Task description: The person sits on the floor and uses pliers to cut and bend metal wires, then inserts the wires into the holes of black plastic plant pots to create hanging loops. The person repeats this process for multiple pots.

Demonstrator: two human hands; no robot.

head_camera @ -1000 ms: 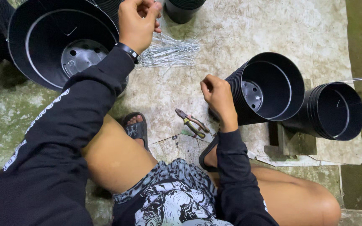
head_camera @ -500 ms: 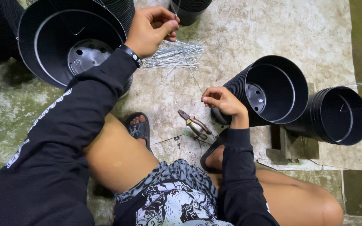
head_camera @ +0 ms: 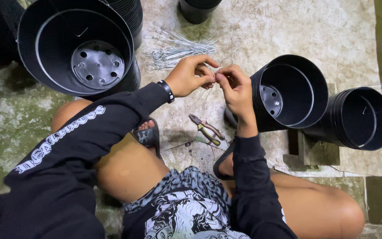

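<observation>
Where fingertips meet: both hands (head_camera: 213, 79), pinching wire (head_camera: 223, 62)

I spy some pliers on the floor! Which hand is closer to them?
Right. The right hand is up above the pliers, with its wrist almost over them. The left hand is higher and more to the left, pinching thin wire with the right.

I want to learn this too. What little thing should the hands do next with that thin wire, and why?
Probably bend or twist the thin wire. Both the left hand and right hand pinch it between fingertips, the pliers lie untouched on the floor, and the nearest black pot has no hand on it.
</observation>
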